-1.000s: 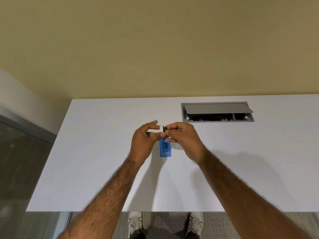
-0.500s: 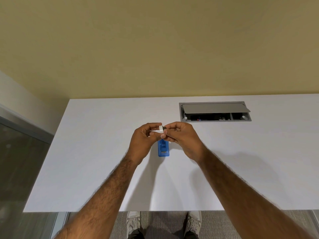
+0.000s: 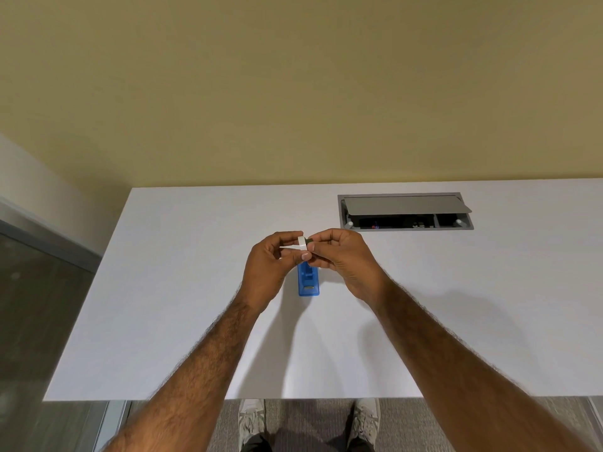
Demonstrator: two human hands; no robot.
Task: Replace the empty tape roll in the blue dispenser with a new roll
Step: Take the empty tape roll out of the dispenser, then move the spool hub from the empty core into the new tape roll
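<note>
The left hand (image 3: 270, 265) is raised above the middle of the white desk (image 3: 163, 288), its thumb and index fingers clamped on a small white tape roll (image 3: 301, 243). Just under the hands, the blue dispenser (image 3: 307, 282) lies flat on the desk, well in from the near edge. The right hand (image 3: 342, 259) has its fingers curled, pinching a small dark piece (image 3: 310, 240) against the roll. A grey cable hatch (image 3: 404, 212) sits open near the far edge.
</note>
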